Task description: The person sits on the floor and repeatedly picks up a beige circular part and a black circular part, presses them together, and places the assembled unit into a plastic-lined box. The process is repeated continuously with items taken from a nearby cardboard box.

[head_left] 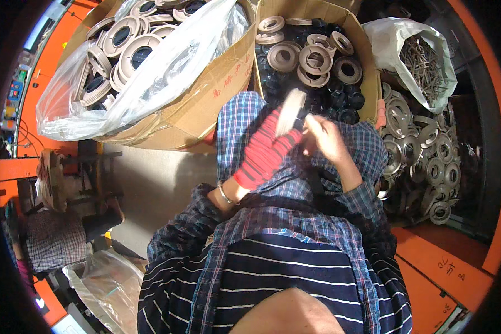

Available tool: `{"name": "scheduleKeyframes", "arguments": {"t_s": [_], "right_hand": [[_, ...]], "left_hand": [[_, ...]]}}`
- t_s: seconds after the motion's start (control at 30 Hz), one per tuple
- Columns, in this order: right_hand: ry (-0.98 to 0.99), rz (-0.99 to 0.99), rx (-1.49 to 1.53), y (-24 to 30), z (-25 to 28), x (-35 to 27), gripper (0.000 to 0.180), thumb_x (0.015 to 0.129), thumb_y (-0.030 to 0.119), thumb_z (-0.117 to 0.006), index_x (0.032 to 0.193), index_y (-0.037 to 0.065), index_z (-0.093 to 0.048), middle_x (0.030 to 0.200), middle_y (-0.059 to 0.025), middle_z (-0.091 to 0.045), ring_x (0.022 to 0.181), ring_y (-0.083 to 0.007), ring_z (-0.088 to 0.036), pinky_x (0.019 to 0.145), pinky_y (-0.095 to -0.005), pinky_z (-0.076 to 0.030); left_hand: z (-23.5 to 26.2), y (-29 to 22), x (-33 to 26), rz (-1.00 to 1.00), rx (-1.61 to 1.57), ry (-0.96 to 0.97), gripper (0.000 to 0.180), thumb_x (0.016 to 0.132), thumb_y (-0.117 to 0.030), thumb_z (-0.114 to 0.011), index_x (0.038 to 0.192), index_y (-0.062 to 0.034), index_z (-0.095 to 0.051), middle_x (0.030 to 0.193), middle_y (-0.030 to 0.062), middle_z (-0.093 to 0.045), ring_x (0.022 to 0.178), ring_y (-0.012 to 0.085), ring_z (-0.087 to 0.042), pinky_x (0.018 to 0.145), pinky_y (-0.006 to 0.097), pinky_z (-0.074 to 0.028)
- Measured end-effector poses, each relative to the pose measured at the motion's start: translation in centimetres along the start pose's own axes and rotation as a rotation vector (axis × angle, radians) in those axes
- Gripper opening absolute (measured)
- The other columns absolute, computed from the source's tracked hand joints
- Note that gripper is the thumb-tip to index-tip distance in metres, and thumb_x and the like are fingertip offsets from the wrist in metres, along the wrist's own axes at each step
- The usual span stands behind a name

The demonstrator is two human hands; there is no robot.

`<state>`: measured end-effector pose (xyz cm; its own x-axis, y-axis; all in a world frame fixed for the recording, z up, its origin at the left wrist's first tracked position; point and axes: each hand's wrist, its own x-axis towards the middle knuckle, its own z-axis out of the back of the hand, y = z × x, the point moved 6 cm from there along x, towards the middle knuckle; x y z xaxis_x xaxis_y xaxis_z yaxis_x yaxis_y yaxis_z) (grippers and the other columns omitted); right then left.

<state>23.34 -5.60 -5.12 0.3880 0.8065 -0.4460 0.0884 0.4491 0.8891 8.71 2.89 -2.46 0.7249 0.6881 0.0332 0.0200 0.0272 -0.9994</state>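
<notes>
My left hand point(261, 150), in a red knitted glove with dark stripes, grips a beige plastic ring point(290, 114) by its side. The ring stands on edge above my lap, with a black piece partly showing on its right side. My bare right hand point(329, 142) is bent close beside it, fingertips drawn together at the black piece. Motion blur and the fingers hide what it pinches. Beyond both hands, a cardboard box point(373, 67) holds loose beige rings point(315, 59) and black round parts point(348, 100).
At the left, a large carton point(206, 106) lined with clear plastic is heaped with beige rings with black centres point(134, 55). A white sack point(384, 44) of thin metal pieces stands right, above piled metallic-looking rings point(423, 150). Another person point(55, 239) sits far left.
</notes>
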Motion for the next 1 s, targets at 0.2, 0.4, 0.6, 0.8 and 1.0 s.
{"name": "scheduleKeyframes", "arguments": {"t_s": [0.2,0.4,0.6,0.8,1.0], "right_hand": [[-0.248,0.634,-0.286,3.1,-0.4,-2.0,0.067,0.080,0.029,-0.083,0.130,-0.001,-0.051,0.096,-0.0110,-0.068,0.078,-0.0180,-0.067,0.064,-0.0302,-0.056],[0.197,-0.088,0.515,-1.1,-2.5,-0.8,0.059,0.103,0.053,-0.043,0.127,0.000,-0.055,0.092,-0.0101,-0.070,0.062,-0.0155,-0.066,0.048,-0.0285,-0.054],[-0.340,0.760,-0.346,2.1,-1.5,-3.0,0.068,0.078,0.023,-0.085,0.131,-0.002,-0.051,0.098,-0.0073,-0.065,0.086,-0.0140,-0.062,0.078,-0.0278,-0.052],[0.080,0.091,0.840,-1.4,-4.3,-1.0,0.037,0.103,0.038,-0.051,0.116,0.003,-0.057,0.090,-0.0044,-0.067,0.065,-0.0117,-0.063,0.061,-0.0266,-0.055],[-0.253,0.502,-0.222,2.1,-1.3,-2.3,0.049,0.087,0.031,-0.077,0.118,-0.002,-0.058,0.092,-0.0115,-0.067,0.074,-0.0138,-0.061,0.066,-0.0291,-0.051]], "left_hand": [[0.1,-1.3,-0.5,-0.062,0.016,0.064,0.059,0.089,-0.013,-0.074,0.141,-0.0006,-0.049,0.133,0.0169,-0.061,0.118,0.0262,-0.061,0.100,0.033,-0.049],[0.1,-2.4,-1.0,-0.217,0.104,0.043,0.063,0.090,-0.019,-0.074,0.144,0.0005,-0.046,0.137,0.0155,-0.059,0.120,0.0193,-0.058,0.101,0.033,-0.049],[0.7,-1.4,-1.6,0.008,0.016,-0.003,0.061,0.092,-0.015,-0.072,0.144,0.0006,-0.046,0.134,0.0127,-0.060,0.118,0.0195,-0.059,0.101,0.034,-0.049],[-0.8,-3.8,-3.1,-0.579,0.452,0.054,0.065,0.092,-0.013,-0.070,0.149,-0.0036,-0.042,0.140,0.0160,-0.057,0.120,0.0259,-0.061,0.099,0.036,-0.050],[1.0,-1.1,-2.3,-0.137,0.187,-0.014,0.055,0.094,-0.016,-0.069,0.144,-0.0028,-0.049,0.129,0.0124,-0.063,0.115,0.0195,-0.061,0.096,0.032,-0.051]]}}
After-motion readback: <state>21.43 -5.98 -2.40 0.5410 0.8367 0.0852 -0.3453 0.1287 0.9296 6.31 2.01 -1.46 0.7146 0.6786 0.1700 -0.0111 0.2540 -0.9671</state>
